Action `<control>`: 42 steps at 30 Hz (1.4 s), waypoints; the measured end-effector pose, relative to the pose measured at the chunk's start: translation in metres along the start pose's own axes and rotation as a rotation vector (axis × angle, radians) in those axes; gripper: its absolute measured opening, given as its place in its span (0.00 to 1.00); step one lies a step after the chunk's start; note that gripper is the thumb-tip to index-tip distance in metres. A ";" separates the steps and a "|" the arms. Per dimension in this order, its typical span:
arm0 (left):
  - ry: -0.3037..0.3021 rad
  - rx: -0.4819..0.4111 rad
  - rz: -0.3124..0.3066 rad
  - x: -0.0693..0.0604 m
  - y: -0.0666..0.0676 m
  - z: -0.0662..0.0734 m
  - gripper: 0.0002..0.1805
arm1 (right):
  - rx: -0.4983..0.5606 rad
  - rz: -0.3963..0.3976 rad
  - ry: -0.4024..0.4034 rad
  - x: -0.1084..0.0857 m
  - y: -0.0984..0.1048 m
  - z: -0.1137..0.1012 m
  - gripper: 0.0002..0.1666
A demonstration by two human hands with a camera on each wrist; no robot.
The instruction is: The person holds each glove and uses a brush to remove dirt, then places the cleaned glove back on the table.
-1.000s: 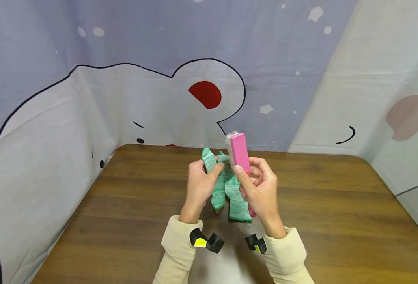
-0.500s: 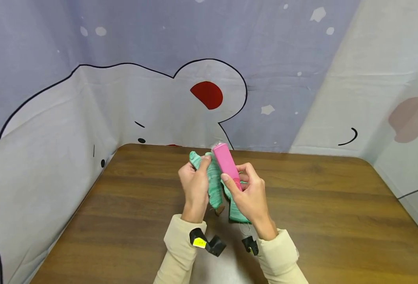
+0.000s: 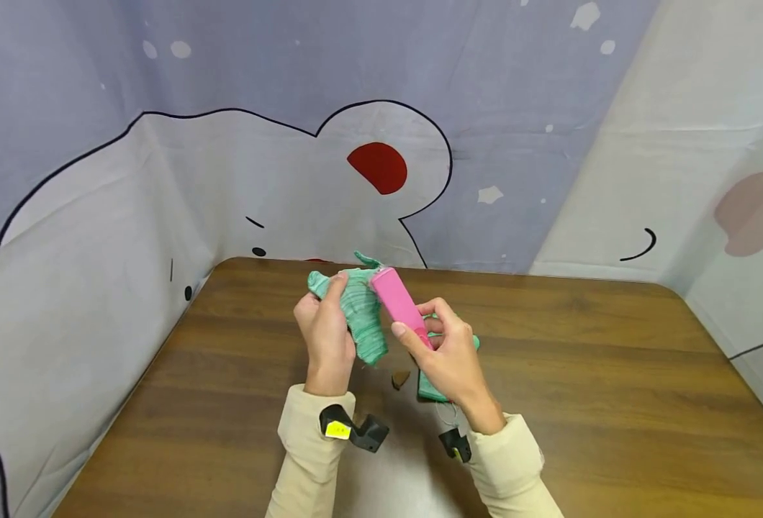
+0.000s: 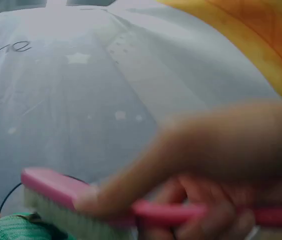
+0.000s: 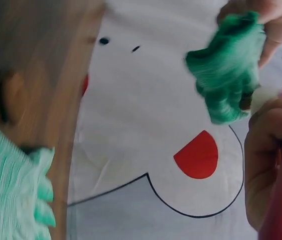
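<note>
My left hand [image 3: 325, 334] grips a green knitted glove [image 3: 365, 316], raised above the table. A pink brush [image 3: 397, 298] with pale bristles is held by its handle in my right hand [image 3: 449, 360]. The bristle side faces the glove, and the brush head meets the glove's right edge. In the left wrist view the brush's bristles [image 4: 56, 212] sit against the green knit. Glove fingers hang down in the right wrist view, on the held glove [image 5: 228, 65]. A second green glove [image 3: 430, 388] lies on the table, partly hidden behind my right hand.
A small brown angular piece [image 3: 400, 379] lies on the wooden table [image 3: 582, 403] between my wrists. A thin pale loop of string [image 3: 446, 413] shows near the lying glove. Printed cloth [image 3: 258, 180] stands along the table's back and sides.
My left hand has moved left with the glove, spreading more of it into view. The brush has tilted and moved left and down to the glove. The second glove still lies on the table.
</note>
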State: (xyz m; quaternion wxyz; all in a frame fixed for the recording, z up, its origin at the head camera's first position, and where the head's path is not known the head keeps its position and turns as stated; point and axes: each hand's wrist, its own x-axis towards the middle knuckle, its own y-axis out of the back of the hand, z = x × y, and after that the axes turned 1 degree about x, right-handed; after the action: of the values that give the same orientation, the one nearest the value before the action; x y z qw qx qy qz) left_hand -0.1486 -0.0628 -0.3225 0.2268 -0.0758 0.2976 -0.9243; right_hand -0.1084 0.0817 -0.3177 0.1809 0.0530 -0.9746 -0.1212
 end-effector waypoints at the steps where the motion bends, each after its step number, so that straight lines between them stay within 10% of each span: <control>1: -0.038 0.031 -0.014 -0.001 0.000 -0.001 0.08 | 0.061 -0.015 -0.004 0.000 0.002 -0.002 0.13; 9: -0.249 0.251 -0.139 -0.010 -0.011 -0.011 0.09 | 0.357 0.027 0.096 0.002 0.007 0.012 0.15; 17: -0.106 0.224 -0.277 -0.018 -0.021 -0.016 0.11 | 0.166 0.109 0.057 0.003 0.004 0.006 0.17; 25: -0.031 0.006 -0.076 -0.013 -0.016 -0.005 0.18 | -0.069 0.103 0.254 0.001 -0.012 0.025 0.19; 33: 0.219 -0.235 0.015 0.001 0.005 0.014 0.04 | -0.206 0.076 0.389 0.001 -0.017 0.032 0.21; 42: 0.162 -0.101 -0.026 -0.002 -0.003 0.006 0.06 | 0.332 -0.088 0.113 0.002 0.001 0.022 0.15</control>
State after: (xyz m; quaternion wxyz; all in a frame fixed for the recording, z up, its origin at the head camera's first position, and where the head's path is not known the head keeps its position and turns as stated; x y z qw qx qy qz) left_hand -0.1460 -0.0628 -0.3162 0.1858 -0.0162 0.3600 -0.9141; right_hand -0.1183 0.0873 -0.3367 0.2186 0.1314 -0.9662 0.0368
